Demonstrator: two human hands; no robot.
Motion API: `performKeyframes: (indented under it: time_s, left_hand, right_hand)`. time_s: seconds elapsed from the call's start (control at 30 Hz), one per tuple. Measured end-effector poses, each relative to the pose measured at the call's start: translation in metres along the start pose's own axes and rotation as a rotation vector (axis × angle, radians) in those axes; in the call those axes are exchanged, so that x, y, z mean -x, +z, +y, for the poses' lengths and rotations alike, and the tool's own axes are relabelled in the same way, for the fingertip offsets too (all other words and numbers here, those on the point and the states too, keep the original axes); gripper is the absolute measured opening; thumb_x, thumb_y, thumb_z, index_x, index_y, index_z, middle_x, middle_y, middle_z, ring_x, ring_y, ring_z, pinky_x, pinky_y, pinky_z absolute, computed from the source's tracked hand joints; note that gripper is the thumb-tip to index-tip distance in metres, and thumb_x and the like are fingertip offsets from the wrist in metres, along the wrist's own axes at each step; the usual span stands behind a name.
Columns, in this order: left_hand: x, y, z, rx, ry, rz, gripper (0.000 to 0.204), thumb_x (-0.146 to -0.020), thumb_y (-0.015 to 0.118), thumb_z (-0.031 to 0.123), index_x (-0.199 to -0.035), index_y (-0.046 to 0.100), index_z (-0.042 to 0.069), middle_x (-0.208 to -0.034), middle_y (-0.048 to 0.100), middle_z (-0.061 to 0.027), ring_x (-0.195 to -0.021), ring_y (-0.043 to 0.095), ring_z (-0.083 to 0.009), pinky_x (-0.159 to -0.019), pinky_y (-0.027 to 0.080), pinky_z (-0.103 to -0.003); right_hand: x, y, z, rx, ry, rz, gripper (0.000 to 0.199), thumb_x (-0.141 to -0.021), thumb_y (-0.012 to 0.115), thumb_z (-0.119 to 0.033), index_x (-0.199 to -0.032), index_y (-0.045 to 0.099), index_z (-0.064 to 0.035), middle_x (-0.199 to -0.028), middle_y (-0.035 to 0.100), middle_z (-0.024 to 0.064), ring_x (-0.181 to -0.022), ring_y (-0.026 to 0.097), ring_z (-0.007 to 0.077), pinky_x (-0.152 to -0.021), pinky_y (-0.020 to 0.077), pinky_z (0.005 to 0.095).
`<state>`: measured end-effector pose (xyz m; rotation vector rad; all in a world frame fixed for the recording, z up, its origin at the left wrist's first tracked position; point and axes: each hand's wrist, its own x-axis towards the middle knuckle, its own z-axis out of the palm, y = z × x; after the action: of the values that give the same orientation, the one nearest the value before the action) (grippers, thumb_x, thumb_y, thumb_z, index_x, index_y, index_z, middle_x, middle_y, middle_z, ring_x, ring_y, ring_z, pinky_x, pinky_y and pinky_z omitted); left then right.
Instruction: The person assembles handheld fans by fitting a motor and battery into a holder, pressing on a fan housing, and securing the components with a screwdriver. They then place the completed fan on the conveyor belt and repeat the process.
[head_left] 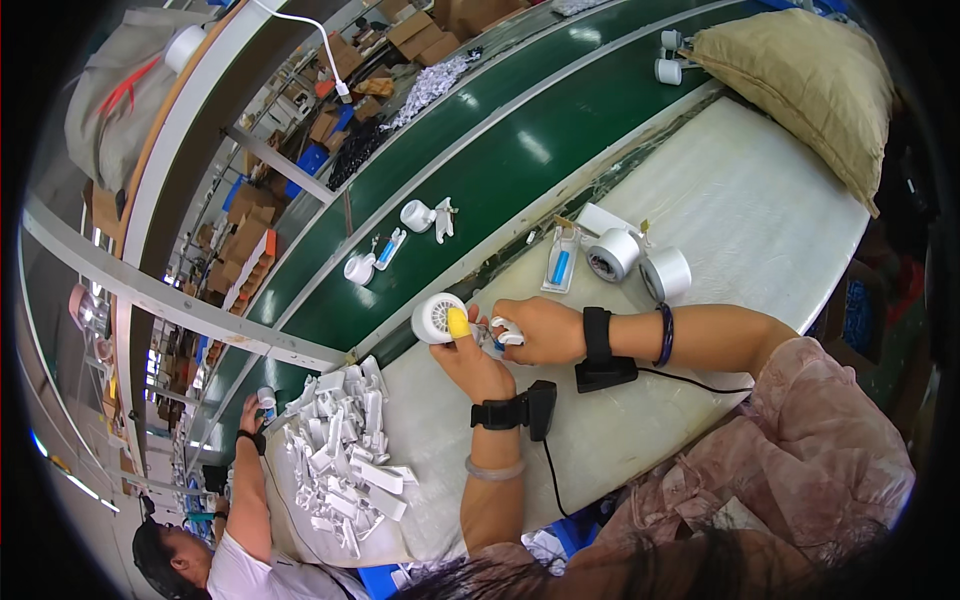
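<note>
The left hand (pixel 478 360) is closed around a small round white fan (pixel 438 318), which is held just above the near edge of the counter (pixel 740 200). The thumb, capped by a yellow finger cot (pixel 458 323), is pressed against the fan's grilled face. The right hand (pixel 535 330) is closed in a pinch on a small white clip-like part (pixel 505 333), which appears to touch the fan's side; a blue detail shows between the two, too small to identify.

From the right hand the fan lies at about 9 o'clock, and from the left hand at about 11 o'clock. The fan's short axis appears to run roughly from 9 to 3 o'clock, toward the pinched part. The left hand is the nearer one, being in full contact; the right hand meets the fan only through the small part.

Black bands with boxes are worn on both wrists, and a cable (pixel 690 380) runs off toward 3 o'clock.

At 8 o'clock from the hands a heap of white plastic pieces (pixel 345 450) lies on the counter. At 1 o'clock two more white fans (pixel 640 262) and a clear pack with a blue item (pixel 560 265) are set. A tan sack (pixel 800 80) lies at the far end. Beyond the counter, at 11 o'clock, a green conveyor belt (pixel 500 160) carries further fans. Another person's hand (pixel 252 412) is at work at 8 o'clock.
</note>
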<state>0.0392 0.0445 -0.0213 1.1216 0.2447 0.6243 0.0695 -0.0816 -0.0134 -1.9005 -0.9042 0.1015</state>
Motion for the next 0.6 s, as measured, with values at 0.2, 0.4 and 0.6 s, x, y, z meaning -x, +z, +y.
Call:
performKeyframes:
  time_s: [0.2,0.4,0.6]
  left_hand:
    - [-0.002,-0.002,-0.001,-0.001,0.007,-0.043,0.037,-0.092,0.056,0.021,-0.116,0.036,0.001,-0.117,0.052,-0.0161,-0.099,0.059,-0.0219,-0.076,0.051,-0.032]
    - [-0.003,-0.002,-0.004,0.007,-0.013,-0.072,0.037,-0.092,0.056,0.021,-0.117,0.036,0.002,-0.118,0.052,-0.0159,-0.099,0.060,-0.0218,-0.077,0.051,-0.033]
    - [-0.002,-0.001,0.003,0.112,-0.103,-0.172,0.042,-0.093,0.054,0.026,-0.123,0.039,0.002,-0.120,0.053,-0.0146,-0.105,0.056,-0.0241,-0.079,0.052,-0.035]
  right_hand:
    - [-0.002,-0.012,0.000,-0.067,0.061,0.001,0.037,-0.073,0.071,-0.017,-0.099,0.051,-0.0018,-0.082,0.063,0.0187,-0.077,0.063,0.0334,-0.067,0.0496,0.0383]
    - [-0.003,-0.013,0.005,-0.040,0.067,0.012,0.034,-0.074,0.069,-0.016,-0.099,0.052,-0.0020,-0.081,0.063,0.0190,-0.077,0.063,0.0331,-0.067,0.0497,0.0384]
    - [-0.003,-0.017,0.012,0.032,-0.033,0.013,0.034,-0.074,0.071,-0.016,-0.098,0.052,-0.0027,-0.080,0.062,0.0183,-0.075,0.062,0.0344,-0.065,0.0485,0.0400]
